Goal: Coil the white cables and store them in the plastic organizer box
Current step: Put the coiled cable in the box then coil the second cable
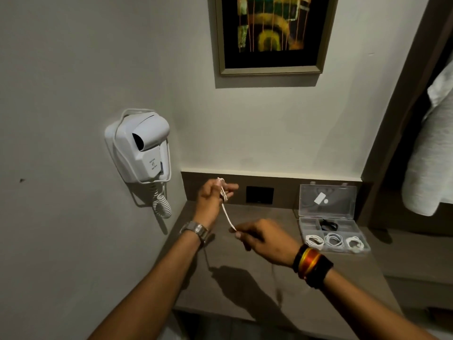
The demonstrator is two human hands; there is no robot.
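A white cable [227,217] runs taut between my two hands above the grey counter. My left hand [212,195] is raised near the back wall with several turns of the cable wound around its fingers. Lower and to the right, my right hand [259,238] pinches the free end of the cable. At the back right of the counter the clear plastic organizer box [302,229] lies with its lid [343,200] standing up against the wall. Three coiled white cables [333,240] fill its front compartments, and a black cable [328,225] lies behind them.
A white wall-mounted hair dryer [141,148] with a curly cord hangs on the left wall. A dark socket plate [259,195] sits in the back panel, a framed picture [272,33] hangs above, and a white towel [431,153] hangs at the right. The counter [245,285] ends at a front edge below my arms.
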